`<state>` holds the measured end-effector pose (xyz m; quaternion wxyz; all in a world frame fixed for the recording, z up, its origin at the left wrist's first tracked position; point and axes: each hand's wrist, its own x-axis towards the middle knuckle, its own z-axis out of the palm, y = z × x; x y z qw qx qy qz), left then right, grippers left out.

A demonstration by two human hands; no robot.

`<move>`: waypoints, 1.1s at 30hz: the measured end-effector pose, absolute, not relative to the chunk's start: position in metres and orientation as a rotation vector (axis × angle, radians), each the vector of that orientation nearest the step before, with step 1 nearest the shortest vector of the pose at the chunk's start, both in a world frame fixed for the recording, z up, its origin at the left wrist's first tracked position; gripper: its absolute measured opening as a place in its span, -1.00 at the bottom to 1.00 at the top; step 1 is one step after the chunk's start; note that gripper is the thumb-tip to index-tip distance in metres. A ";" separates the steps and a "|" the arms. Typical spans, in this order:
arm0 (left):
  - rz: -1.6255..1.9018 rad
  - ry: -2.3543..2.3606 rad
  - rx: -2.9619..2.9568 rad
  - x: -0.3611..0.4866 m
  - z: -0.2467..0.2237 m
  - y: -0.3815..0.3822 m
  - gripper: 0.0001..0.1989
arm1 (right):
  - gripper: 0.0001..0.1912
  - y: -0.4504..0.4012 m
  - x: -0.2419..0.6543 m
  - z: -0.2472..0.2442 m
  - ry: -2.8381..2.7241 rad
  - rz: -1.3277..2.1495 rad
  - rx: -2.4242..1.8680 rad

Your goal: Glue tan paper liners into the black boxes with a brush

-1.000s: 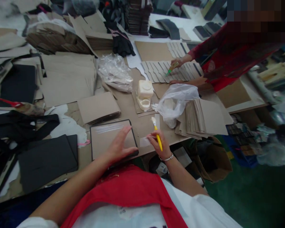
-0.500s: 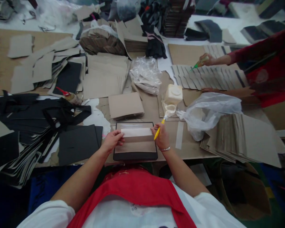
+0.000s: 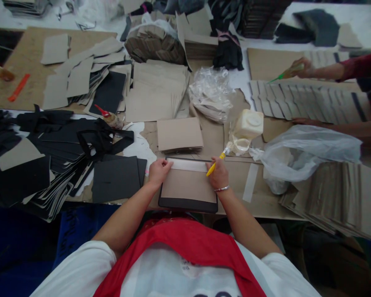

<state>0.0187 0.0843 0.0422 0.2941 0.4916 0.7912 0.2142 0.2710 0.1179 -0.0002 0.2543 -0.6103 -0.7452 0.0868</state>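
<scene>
Directly before me lies a black-edged panel [image 3: 188,203] with a brown cardboard face [image 3: 190,185]. Along its far edge runs a white strip [image 3: 188,165]. My left hand [image 3: 159,170] is closed, thumb and finger pinching the strip's left end. At the other end, my right hand [image 3: 219,173] is closed around a yellow-handled brush [image 3: 215,165], its fingertips also at the strip. The brush points away from me, its pale bristles close to a white glue container [image 3: 250,123] and a small open cup [image 3: 242,146].
Beyond the panel sits a stack of cardboard pieces [image 3: 179,134]. Black panels [image 3: 116,179] lie left, a plastic bag [image 3: 312,152] and tall cardboard stack [image 3: 330,198] right. At far right, a co-worker's hand [image 3: 298,68] holds a green-tipped tool over grey strips [image 3: 306,99].
Both my hands have carried the white strip away from me, from above the panel's middle to its far edge. The view has turned, so the table's things appear further right.
</scene>
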 end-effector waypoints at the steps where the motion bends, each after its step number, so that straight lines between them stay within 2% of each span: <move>1: 0.574 2.110 1.307 0.019 0.041 0.085 -0.68 | -0.72 0.118 0.271 0.000 -2.028 0.237 -1.663; 12: 0.386 2.242 1.519 0.017 0.041 0.085 -0.66 | -0.66 0.120 0.270 0.009 -2.053 0.148 -1.780; 15: 0.426 2.240 1.866 0.031 0.043 0.076 -0.57 | -0.72 0.110 0.268 0.019 -2.040 0.094 -1.704; 17: 0.386 1.977 2.193 0.048 0.041 0.068 -0.52 | -0.78 0.099 0.259 0.021 -2.170 0.184 -1.474; 20: 0.152 1.588 2.430 0.065 0.036 0.056 -0.43 | -0.78 0.083 0.248 0.017 -2.381 0.332 -1.151; 25: -0.042 1.734 2.358 0.022 0.033 0.032 -0.27 | -0.74 0.067 0.272 0.010 -2.411 0.246 -1.308; 29: 0.097 1.992 2.237 -0.031 0.028 0.000 -0.32 | -0.68 0.056 0.279 0.015 -2.407 0.130 -1.445; 33: 0.340 2.215 1.955 -0.070 0.008 -0.028 -0.52 | -0.65 0.044 0.227 0.015 -2.475 0.182 -1.330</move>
